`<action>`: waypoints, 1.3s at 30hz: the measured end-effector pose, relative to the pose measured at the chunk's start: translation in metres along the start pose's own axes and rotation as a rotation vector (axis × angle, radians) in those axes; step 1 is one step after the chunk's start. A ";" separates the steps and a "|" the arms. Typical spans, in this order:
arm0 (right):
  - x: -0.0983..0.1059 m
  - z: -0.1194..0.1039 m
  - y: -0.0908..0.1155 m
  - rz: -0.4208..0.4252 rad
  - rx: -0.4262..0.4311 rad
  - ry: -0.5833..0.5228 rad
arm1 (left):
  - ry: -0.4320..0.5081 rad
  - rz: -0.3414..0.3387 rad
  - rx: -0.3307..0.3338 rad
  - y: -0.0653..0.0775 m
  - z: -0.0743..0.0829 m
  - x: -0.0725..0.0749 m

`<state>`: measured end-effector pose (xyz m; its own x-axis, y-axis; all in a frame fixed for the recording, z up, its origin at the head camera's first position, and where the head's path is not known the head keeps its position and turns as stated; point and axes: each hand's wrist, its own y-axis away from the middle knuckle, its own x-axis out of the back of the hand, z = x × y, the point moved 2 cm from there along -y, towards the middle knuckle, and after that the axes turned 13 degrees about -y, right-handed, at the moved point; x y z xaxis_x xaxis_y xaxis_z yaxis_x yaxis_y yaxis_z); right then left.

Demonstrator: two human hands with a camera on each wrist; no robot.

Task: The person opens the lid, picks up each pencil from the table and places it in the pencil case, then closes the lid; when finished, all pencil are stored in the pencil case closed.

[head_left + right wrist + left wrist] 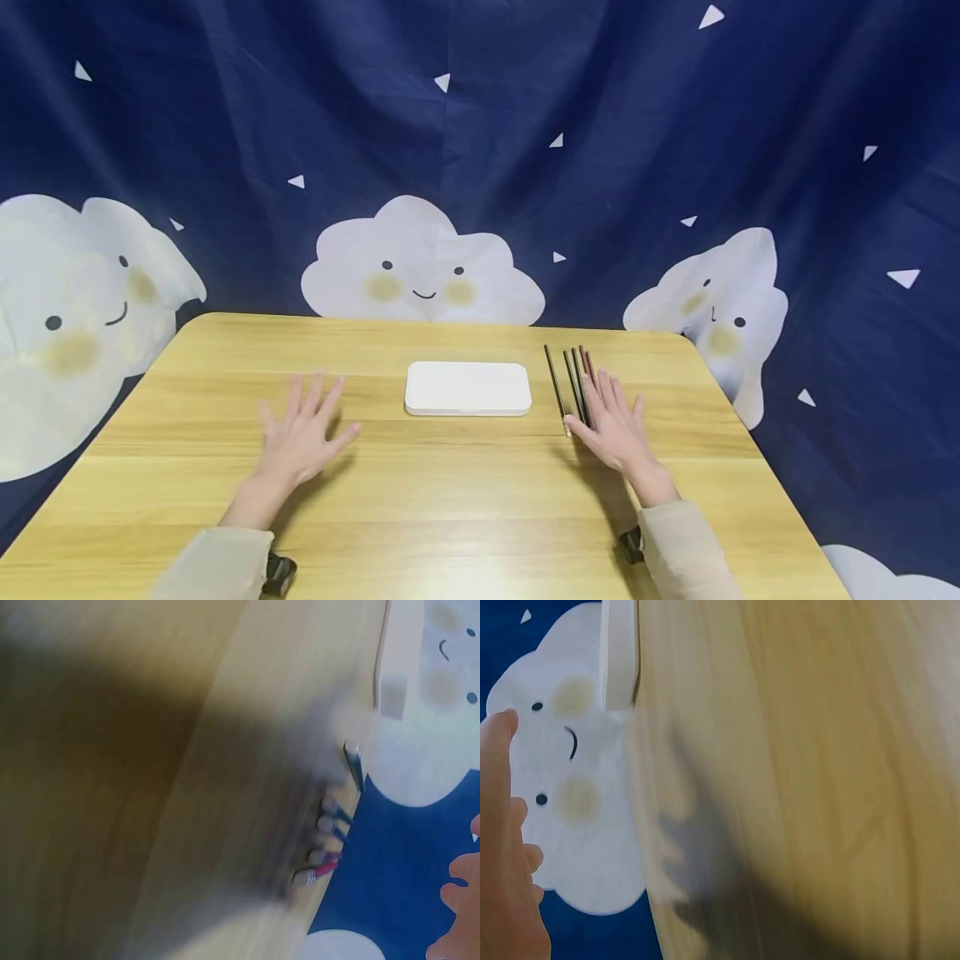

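Observation:
My left hand (300, 437) hovers over the left part of the table, fingers spread, holding nothing. A flat white case (468, 388) with rounded corners lies closed between the hands, touched by neither. My right hand (617, 429), fingers also spread, is over the near ends of several slim pencils (555, 383) and hides part of them. In the right wrist view the fingers (461, 907) appear raised above the tabletop. There, dark pencils (355, 769) and reddish ones (326, 868) lie roughly side by side, the leftmost set a little apart.
The wooden table (420, 500) has rounded far corners. Behind it hangs a dark blue curtain (375, 125) with smiling clouds and small white triangles. Each wrist wears a dark device, the left one (279, 575) and the right one (632, 544), beside light sleeves.

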<state>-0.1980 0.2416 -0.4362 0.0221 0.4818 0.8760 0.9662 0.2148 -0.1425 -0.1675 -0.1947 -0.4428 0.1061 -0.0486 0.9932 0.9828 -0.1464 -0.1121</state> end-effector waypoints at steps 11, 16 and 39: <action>-0.008 -0.020 -0.018 -0.057 0.059 -0.028 | 0.065 -0.026 -0.067 -0.027 0.036 -0.003; -0.015 -0.029 -0.028 -0.120 0.073 -0.067 | 0.173 -0.009 -0.065 -0.039 0.046 -0.005; -0.056 -0.077 -0.063 -0.363 0.195 -0.060 | 0.256 -0.093 -0.065 -0.066 0.062 -0.031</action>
<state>-0.2406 0.1356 -0.4411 -0.3314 0.3929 0.8578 0.8416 0.5341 0.0805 -0.2267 -0.1226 -0.4638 -0.0338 -0.2792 0.9596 0.9739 -0.2248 -0.0311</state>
